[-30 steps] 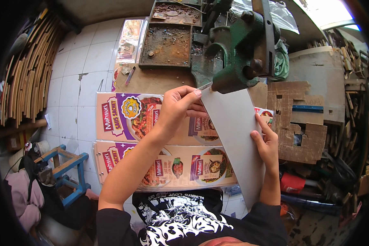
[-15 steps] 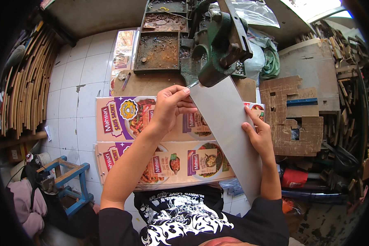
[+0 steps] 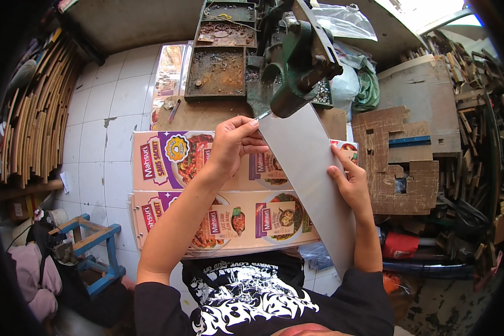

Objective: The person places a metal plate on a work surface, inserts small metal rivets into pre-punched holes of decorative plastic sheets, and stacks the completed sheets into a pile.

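A long, plain grey panel slants from under the head of a dark green press down toward my right arm. My left hand pinches its upper left corner between thumb and forefinger, where a small shiny metal piece shows beside the press head. The other fingers are curled below. Along the panel's right edge, my right hand grips with the thumb on the face; some fingertips are hidden. Beneath my arms lie printed food-advert panels in peach and purple, one stack nearer me and another farther off.
Metal trays of small hardware stand behind, left of the press. A pen lies on the brown board. Wood strips lean at far left, above a blue stool frame. Cut brown boards and scrap wood crowd the right.
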The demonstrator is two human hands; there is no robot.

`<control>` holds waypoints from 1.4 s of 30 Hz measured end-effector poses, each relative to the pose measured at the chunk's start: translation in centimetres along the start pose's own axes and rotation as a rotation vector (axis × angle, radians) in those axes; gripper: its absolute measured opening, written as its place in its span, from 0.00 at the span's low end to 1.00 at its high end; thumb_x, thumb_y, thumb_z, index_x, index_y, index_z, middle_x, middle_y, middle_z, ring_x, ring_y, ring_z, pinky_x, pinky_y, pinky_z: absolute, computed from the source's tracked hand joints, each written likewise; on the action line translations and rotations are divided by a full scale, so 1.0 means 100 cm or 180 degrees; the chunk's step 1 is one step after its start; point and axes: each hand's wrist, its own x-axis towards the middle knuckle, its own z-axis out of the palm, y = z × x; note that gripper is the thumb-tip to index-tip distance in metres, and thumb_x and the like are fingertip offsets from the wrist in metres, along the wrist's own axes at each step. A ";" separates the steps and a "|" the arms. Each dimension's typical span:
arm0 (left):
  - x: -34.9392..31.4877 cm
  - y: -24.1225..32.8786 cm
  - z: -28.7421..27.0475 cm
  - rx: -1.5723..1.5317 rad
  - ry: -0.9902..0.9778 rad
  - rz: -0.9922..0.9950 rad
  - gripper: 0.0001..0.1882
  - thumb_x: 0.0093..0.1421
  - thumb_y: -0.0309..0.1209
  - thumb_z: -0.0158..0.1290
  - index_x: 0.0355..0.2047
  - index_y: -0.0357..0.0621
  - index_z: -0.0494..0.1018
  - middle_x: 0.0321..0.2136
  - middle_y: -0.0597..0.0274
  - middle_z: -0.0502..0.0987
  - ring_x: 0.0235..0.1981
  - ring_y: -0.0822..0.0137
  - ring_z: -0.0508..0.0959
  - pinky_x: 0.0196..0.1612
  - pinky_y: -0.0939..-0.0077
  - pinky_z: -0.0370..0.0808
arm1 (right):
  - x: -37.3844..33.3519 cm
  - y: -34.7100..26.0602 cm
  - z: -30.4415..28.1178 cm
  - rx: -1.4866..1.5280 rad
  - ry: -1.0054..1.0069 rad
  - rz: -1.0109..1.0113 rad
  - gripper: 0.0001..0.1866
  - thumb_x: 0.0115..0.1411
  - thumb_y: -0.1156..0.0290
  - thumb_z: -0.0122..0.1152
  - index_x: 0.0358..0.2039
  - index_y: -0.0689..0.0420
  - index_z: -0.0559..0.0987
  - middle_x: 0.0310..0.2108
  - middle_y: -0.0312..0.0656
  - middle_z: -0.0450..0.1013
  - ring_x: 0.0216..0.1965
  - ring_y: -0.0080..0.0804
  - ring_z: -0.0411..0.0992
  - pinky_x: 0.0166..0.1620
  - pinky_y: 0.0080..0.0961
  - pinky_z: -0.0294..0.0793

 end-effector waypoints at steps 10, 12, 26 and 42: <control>0.000 -0.001 0.000 0.0051 0.0020 0.0012 0.10 0.61 0.33 0.53 0.32 0.37 0.72 0.28 0.53 0.79 0.28 0.67 0.81 0.32 0.75 0.83 | 0.000 0.001 -0.001 -0.0100 0.0012 -0.0064 0.26 0.58 0.72 0.63 0.58 0.55 0.72 0.43 0.46 0.78 0.39 0.21 0.72 0.42 0.20 0.71; 0.000 -0.001 0.000 0.0026 0.0030 0.0000 0.10 0.61 0.33 0.53 0.32 0.37 0.72 0.28 0.53 0.79 0.27 0.67 0.81 0.32 0.75 0.83 | 0.000 0.000 0.000 -0.0101 0.0013 -0.0046 0.26 0.58 0.72 0.63 0.58 0.55 0.72 0.43 0.45 0.78 0.39 0.21 0.72 0.42 0.20 0.71; 0.001 0.000 0.000 -0.0034 0.0028 -0.0010 0.09 0.62 0.32 0.52 0.32 0.37 0.72 0.28 0.52 0.79 0.27 0.66 0.81 0.31 0.75 0.83 | 0.001 0.000 0.000 -0.0083 0.0015 -0.0110 0.25 0.58 0.72 0.62 0.58 0.57 0.72 0.43 0.46 0.78 0.39 0.22 0.73 0.44 0.20 0.71; 0.000 0.000 -0.001 -0.0068 0.0041 -0.0043 0.09 0.62 0.32 0.53 0.31 0.38 0.70 0.28 0.51 0.79 0.27 0.65 0.82 0.31 0.75 0.83 | 0.001 -0.003 0.001 -0.0123 -0.0011 -0.0015 0.26 0.57 0.75 0.62 0.58 0.58 0.71 0.43 0.47 0.78 0.40 0.22 0.73 0.45 0.20 0.71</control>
